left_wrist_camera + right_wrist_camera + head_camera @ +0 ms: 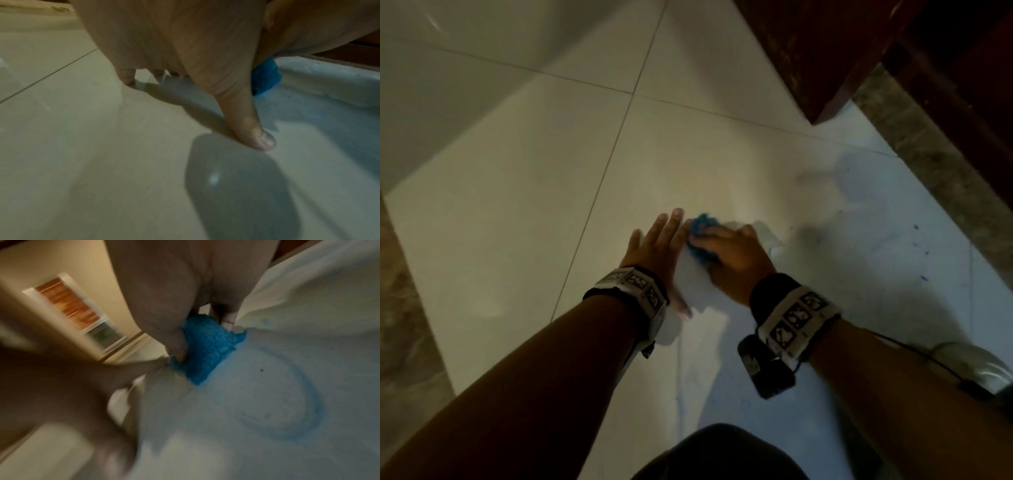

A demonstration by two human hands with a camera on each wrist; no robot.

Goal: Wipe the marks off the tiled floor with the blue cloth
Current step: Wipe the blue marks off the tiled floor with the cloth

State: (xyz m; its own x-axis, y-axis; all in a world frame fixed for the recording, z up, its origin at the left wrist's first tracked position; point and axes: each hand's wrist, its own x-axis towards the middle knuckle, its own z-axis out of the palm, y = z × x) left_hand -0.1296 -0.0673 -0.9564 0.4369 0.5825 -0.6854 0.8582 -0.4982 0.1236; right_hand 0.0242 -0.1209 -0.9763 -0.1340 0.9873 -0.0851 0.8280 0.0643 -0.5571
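Head view: right hand (736, 260) fingers bunch the blue cloth (700, 240) against the tiled floor (517, 205); left hand (654, 246) flat, fingers straight, beside it. Blue marks (916, 240) beyond remain; wiping looks unfinished.

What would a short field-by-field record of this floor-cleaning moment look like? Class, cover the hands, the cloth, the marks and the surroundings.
Left hand: flat on the tiled floor, fingers straight, holding nothing
Right hand: grips the blue cloth against the floor
Marks: blue specks right of the cloth; blue ring smear in the right wrist view
Surroundings: dark wooden furniture at upper right
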